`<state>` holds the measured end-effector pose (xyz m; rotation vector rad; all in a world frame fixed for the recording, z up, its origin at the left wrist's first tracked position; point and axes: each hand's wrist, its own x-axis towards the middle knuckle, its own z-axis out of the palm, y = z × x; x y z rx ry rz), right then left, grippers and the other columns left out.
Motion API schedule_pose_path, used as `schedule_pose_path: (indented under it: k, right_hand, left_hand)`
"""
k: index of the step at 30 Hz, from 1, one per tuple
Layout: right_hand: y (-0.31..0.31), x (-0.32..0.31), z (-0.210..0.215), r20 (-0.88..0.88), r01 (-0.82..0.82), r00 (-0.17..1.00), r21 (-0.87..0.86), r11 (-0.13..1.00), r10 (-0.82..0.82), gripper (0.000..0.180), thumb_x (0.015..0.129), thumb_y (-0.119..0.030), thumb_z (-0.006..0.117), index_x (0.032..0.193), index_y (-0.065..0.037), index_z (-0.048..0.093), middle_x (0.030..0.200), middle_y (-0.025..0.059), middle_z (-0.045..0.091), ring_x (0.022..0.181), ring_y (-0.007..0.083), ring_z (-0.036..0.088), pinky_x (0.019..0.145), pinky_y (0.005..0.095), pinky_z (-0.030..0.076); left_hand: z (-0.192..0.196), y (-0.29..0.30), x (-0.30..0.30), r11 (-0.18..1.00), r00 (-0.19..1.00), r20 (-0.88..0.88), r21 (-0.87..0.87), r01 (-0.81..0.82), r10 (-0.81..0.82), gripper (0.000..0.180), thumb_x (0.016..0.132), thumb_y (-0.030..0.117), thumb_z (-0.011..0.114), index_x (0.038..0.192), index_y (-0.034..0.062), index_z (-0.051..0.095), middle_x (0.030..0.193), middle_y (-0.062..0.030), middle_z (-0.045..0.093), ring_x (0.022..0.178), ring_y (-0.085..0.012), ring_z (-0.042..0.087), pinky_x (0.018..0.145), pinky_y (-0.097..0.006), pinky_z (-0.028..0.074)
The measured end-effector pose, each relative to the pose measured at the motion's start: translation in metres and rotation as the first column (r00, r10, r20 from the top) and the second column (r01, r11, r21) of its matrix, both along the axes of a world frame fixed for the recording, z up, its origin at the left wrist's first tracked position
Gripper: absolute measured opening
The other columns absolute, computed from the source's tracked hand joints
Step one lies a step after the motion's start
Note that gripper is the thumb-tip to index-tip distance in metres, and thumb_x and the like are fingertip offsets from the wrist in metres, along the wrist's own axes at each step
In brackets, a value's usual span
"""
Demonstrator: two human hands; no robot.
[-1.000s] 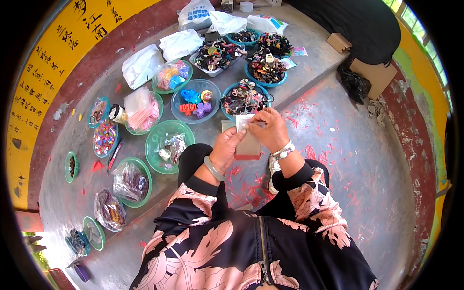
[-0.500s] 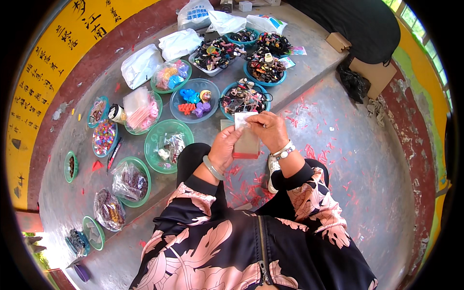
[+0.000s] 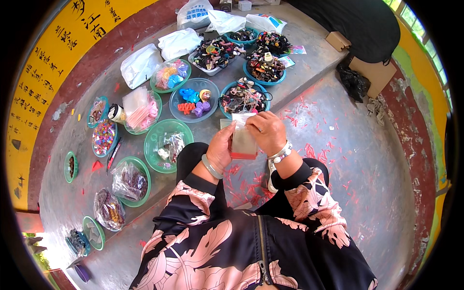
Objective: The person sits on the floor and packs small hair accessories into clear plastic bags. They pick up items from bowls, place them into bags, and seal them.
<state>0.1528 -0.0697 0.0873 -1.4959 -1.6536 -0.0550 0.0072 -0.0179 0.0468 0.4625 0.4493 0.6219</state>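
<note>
A small clear plastic bag (image 3: 244, 141) with a whitish top and a red strip along its lower edge is in front of me, above my lap. My left hand (image 3: 221, 149) grips its left side, thumb toward the top. At its upper right, my right hand (image 3: 269, 133) has fingers bent in a pinch at the white top edge; the fingertips are partly hidden. Just beyond the bag stands a bowl of hair ties and trinkets (image 3: 246, 99). To the left of my left hand is a green bowl (image 3: 152, 145) with small clear-wrapped pieces.
Left on the ledge are a clear bowl of colourful hair clips (image 3: 180, 114), a pink bowl with clear sleeves (image 3: 141, 107), a bowl of bright beads (image 3: 105, 137) and a red-black cutter (image 3: 114, 154). White bags (image 3: 140, 66) lie behind. Red scraps (image 3: 314, 151) litter the lower floor.
Both hands and the bag have shifted slightly left. My right hand's fingers have curled further and moved a little along the bag's top edge.
</note>
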Motion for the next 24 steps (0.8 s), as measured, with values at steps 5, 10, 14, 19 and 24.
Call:
schedule_pose_path:
  k: [5, 10, 14, 19, 24]
  right_hand:
    - [-0.004, -0.005, 0.016, 0.228, -0.035, 0.974, 0.153, 0.988, -0.001, 0.007, 0.065, -0.01, 0.062, 0.071, -0.011, 0.063, 0.083, 0.0028, 0.058, 0.079, 0.0227, 0.056, 0.069, 0.0343, 0.044]
    - [-0.006, -0.012, 0.021, 0.379, -0.075, 0.926, 0.197, 0.978, -0.006, 0.009, 0.065, -0.011, 0.059, 0.073, -0.009, 0.062, 0.089, 0.0023, 0.059, 0.085, 0.021, 0.055, 0.072, 0.0334, 0.043]
    - [-0.003, -0.012, 0.013, 0.231, -0.077, 0.972, 0.093, 0.993, 0.053, 0.012, 0.068, -0.007, 0.059, 0.08, -0.009, 0.061, 0.081, 0.0058, 0.059, 0.078, 0.0236, 0.057, 0.067, 0.0341, 0.045]
    - [-0.001, -0.006, 0.003, -0.006, -0.074, 0.997, 0.019, 0.997, 0.074, 0.013, 0.073, -0.005, 0.06, 0.085, -0.008, 0.06, 0.07, 0.0099, 0.059, 0.068, 0.0291, 0.057, 0.06, 0.0363, 0.046]
    - [-0.002, -0.003, -0.003, -0.089, -0.074, 0.994, -0.077, 0.994, 0.067, 0.014, 0.073, -0.008, 0.062, 0.087, -0.008, 0.061, 0.074, 0.009, 0.06, 0.071, 0.0295, 0.058, 0.062, 0.0358, 0.047]
  left_hand:
    - [0.005, 0.001, -0.002, 0.998, 1.0, 0.017, -0.062, -0.024, 0.025, 0.033, 0.092, 0.027, 0.047, 0.113, 0.0026, 0.05, 0.106, -0.0083, 0.059, 0.094, -0.0185, 0.058, 0.084, -0.033, 0.046]
    - [0.009, 0.003, -0.005, 0.997, 0.998, 0.056, -0.069, -0.03, 0.034, 0.034, 0.09, 0.025, 0.045, 0.115, 0.0025, 0.049, 0.108, -0.0096, 0.058, 0.097, -0.0204, 0.057, 0.087, -0.035, 0.045]
    - [-0.008, 0.011, -0.011, 0.997, 0.998, 0.059, -0.071, -0.011, 0.016, 0.034, 0.089, 0.024, 0.045, 0.114, 0.0008, 0.049, 0.108, -0.011, 0.059, 0.099, -0.0221, 0.057, 0.089, -0.037, 0.044]
    - [0.0, 0.008, -0.009, 0.996, 1.0, 0.009, -0.086, 0.002, -0.002, 0.027, 0.084, 0.02, 0.052, 0.105, 0.0024, 0.055, 0.098, -0.0078, 0.062, 0.089, -0.0189, 0.059, 0.082, -0.034, 0.046]
    - [-0.005, 0.007, -0.01, 0.997, 1.0, -0.015, -0.076, 0.02, -0.021, 0.025, 0.083, 0.016, 0.056, 0.103, 0.0015, 0.056, 0.095, -0.0082, 0.062, 0.084, -0.0182, 0.061, 0.078, -0.033, 0.048]
